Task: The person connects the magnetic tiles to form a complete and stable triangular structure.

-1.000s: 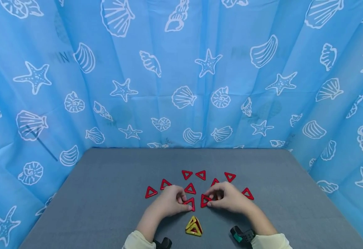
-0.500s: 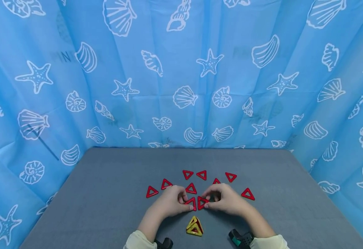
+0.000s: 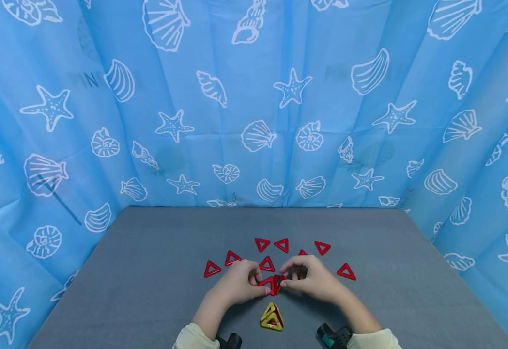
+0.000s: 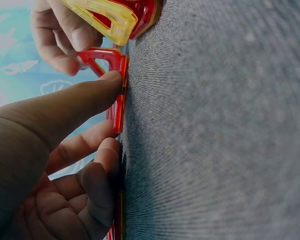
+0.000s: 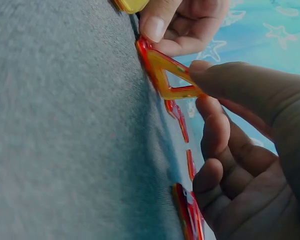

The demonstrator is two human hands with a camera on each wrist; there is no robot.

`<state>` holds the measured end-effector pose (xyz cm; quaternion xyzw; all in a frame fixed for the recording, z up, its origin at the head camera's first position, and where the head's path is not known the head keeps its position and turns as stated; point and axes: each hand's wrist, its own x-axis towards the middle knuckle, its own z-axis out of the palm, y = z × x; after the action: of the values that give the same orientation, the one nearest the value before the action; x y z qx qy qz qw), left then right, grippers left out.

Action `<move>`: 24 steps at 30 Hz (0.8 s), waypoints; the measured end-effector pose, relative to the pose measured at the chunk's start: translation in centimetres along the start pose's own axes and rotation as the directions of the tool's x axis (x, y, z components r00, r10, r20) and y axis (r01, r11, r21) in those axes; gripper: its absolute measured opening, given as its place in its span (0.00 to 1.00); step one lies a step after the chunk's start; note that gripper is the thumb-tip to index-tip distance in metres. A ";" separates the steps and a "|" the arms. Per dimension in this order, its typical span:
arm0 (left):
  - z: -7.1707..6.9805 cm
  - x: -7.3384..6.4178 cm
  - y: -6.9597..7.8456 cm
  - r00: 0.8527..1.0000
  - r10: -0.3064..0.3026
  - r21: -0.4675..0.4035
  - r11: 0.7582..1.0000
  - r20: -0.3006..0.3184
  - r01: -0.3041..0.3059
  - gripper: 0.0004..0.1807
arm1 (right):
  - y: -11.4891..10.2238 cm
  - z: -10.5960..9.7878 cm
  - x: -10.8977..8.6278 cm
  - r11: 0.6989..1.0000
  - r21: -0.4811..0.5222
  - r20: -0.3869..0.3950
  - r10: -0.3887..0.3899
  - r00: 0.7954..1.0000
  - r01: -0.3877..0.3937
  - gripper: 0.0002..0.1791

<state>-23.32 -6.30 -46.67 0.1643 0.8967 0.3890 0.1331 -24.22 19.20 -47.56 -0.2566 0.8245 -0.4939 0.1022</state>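
Note:
My left hand [image 3: 241, 280] holds a red triangular magnetic tile [image 4: 119, 115] flat on the table, thumb on its near side and fingers on its far side. My right hand [image 3: 314, 280] pinches a second red triangular tile [image 5: 157, 65] between thumb and fingertips. That tile is tilted up off the cloth, and its lower edge meets the edge of the left one. Closer to me stands a small pyramid of triangular tiles [image 3: 272, 317], yellow outside with red showing, apart from both hands.
Several loose red triangles lie in an arc beyond my hands, among them a left one [image 3: 212, 268], a middle one [image 3: 267, 264] and a right one [image 3: 346, 271]. Grey cloth [image 3: 149, 291] covers the table. A blue shell-print curtain [image 3: 219, 160] hangs behind it.
My right hand has moved left with its tile, closing the gap to the left tile. The tile has since tilted up. My left hand and the pyramid have stayed in place.

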 end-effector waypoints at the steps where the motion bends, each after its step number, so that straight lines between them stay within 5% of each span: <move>1: 0.0 0.0 0.0 1.000 -0.002 -0.002 1.000 0.001 0.002 0.15 | 0.1 0.1 0.0 1.000 0.012 -0.004 -0.012 1.000 0.012 0.13; 17: -0.3 0.1 -0.4 0.999 0.043 -0.041 0.998 0.019 -0.043 0.13 | 0.5 0.7 0.2 0.993 0.107 0.024 -0.046 0.999 0.043 0.11; 24: -2.2 -0.1 -0.9 0.994 0.106 -0.125 0.987 0.000 -0.105 0.09 | 0.5 0.6 0.2 0.996 0.083 0.037 -0.034 0.999 0.030 0.12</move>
<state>-24.22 -8.33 -45.89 0.2042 0.8600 0.4504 0.1255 -24.31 18.82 -48.32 -0.2748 0.7972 -0.5239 0.1205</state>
